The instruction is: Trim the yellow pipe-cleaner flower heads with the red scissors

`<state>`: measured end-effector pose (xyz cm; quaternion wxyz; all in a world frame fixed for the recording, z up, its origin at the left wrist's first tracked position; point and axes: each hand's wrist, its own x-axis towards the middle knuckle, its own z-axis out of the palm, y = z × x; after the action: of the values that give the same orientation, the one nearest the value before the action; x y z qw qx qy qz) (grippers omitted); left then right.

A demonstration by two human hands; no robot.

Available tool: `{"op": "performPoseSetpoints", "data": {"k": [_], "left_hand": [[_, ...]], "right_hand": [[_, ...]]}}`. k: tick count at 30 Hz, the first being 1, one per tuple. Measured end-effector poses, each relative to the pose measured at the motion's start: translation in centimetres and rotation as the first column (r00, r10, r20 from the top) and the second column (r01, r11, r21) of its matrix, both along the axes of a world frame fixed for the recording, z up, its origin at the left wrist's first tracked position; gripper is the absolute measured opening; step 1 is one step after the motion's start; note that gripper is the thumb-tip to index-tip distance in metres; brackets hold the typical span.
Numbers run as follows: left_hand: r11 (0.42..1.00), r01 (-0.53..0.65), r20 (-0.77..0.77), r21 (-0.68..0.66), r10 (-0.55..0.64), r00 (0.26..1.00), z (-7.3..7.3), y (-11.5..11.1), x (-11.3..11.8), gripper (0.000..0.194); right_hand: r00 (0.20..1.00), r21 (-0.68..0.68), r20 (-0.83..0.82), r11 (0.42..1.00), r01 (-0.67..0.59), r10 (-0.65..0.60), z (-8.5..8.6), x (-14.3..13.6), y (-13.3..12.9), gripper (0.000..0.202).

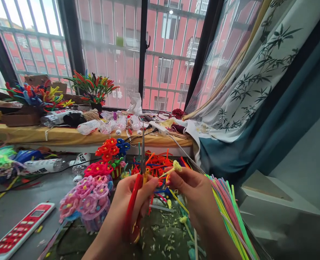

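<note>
Near the centre, my left hand has its fingers wrapped round red-handled scissors, whose blades point up and away. Its thumb and finger also pinch one end of a thin pale stem. My right hand is closed on the same stem just below a small fluffy yellow tip. The two hands are close together, a short stretch of stem between them. Below them, yellowish fluff clippings are scattered on a dark green surface.
Pink pipe-cleaner flowers stand left of my left hand, with a red-and-white remote farther left. Long coloured pipe cleaners lie at the right. Red pieces are piled behind the hands. Plastic bottles line the sill.
</note>
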<state>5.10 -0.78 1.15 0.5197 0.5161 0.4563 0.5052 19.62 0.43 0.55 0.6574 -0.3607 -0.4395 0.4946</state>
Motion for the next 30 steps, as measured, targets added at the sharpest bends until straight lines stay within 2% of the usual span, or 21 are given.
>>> {"op": "performPoseSetpoints", "data": {"k": [4, 12, 14, 17, 23, 26, 30], "left_hand": [[1.000, -0.009, -0.025, -0.007, 0.009, 1.000, 0.3, 0.0, -0.1, 0.058], [0.997, -0.064, -0.038, -0.051, 0.062, 0.997, 0.1, -0.7, 0.5, 0.049], [0.993, -0.088, -0.031, -0.078, 0.085, 0.996, -0.6, -1.4, 0.6, 0.047], [0.982, -0.137, -0.005, -0.133, 0.138, 0.990, -2.2, -3.0, 0.8, 0.047], [0.945, -0.240, 0.029, -0.220, 0.252, 0.967, -6.1, -6.8, 1.5, 0.044], [0.939, -0.252, 0.032, -0.233, 0.267, 0.963, -6.7, -7.9, 1.7, 0.043], [0.937, -0.264, 0.016, -0.231, 0.275, 0.961, -6.3, -8.3, 1.9, 0.041]], "right_hand": [[1.000, -0.011, -0.023, 1.000, -0.007, 0.007, 0.1, 0.2, 0.4, 0.022], [0.998, -0.044, -0.063, 0.999, 0.003, -0.005, 0.0, 0.8, 0.1, 0.017], [0.996, -0.086, -0.081, 0.995, -0.042, 0.035, -0.2, 0.9, -0.4, 0.017], [0.990, -0.145, -0.113, 0.984, -0.105, 0.089, -0.8, 0.9, -1.8, 0.019], [0.975, -0.240, -0.222, 0.968, -0.078, 0.023, -3.6, 0.6, -5.6, 0.026], [0.957, -0.276, -0.288, 0.959, -0.059, -0.024, -5.2, 0.0, -7.4, 0.027], [0.934, -0.296, -0.351, 0.954, -0.051, -0.059, -6.2, -1.0, -8.7, 0.024]]}}
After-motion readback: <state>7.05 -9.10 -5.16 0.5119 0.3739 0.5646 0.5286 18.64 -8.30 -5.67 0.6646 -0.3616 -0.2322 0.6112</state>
